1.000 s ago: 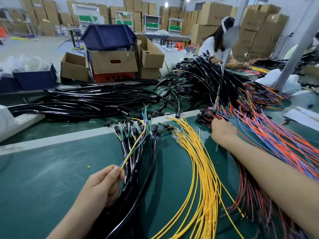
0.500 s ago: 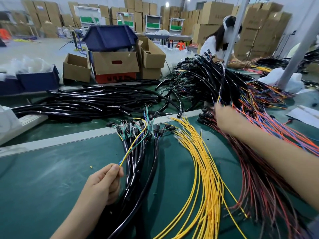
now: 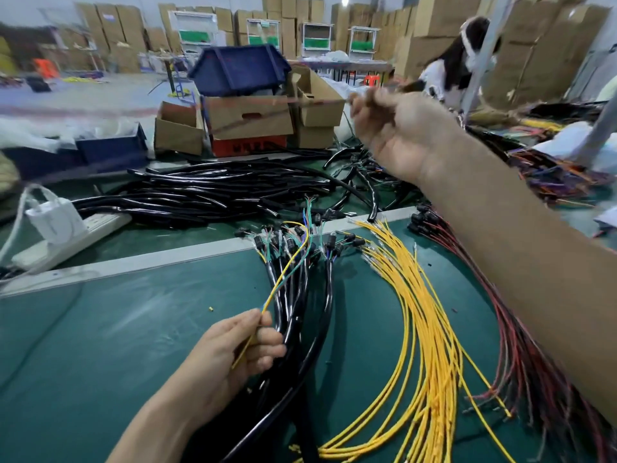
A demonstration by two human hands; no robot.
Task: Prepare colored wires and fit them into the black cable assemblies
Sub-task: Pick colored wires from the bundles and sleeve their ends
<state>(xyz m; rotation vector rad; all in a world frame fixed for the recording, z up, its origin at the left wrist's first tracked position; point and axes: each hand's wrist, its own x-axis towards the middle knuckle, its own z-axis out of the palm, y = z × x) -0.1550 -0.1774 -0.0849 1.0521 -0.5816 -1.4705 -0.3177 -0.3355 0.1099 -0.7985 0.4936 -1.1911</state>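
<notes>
Wire selection looks like the step in hand: one fresh lead is picked out for an assembly whose other leads are already gathered. The left hand (image 3: 233,355) rests low on the green-matted desk (image 3: 100,345). Its thumb and fingers are curled round a few slim yellow, blue and green leads (image 3: 280,283). These run up to the plug ends of the bundle of glossy black cable assemblies (image 3: 320,295) lying just beside it.

The right hand (image 3: 400,135) hangs high above the far side of the desk. Its fingertips are closed together on what looks like a thin reddish wire (image 3: 317,101), blurred into a streak that runs off to the left; its far end cannot be made out. Below that forearm lie a fanned sheaf of loose yellow wires (image 3: 430,329) and, just beside it to the right, a sheaf of dark red wires (image 3: 521,355). A heap of plain black cables (image 3: 217,192) lies beyond the pale desk joint.

As I judge it, the next move calls for bringing the reddish wire down beside the pinched leads with the ends aligned. It then needs feeding into the matching black assembly without the left-hand leads slipping.
</notes>
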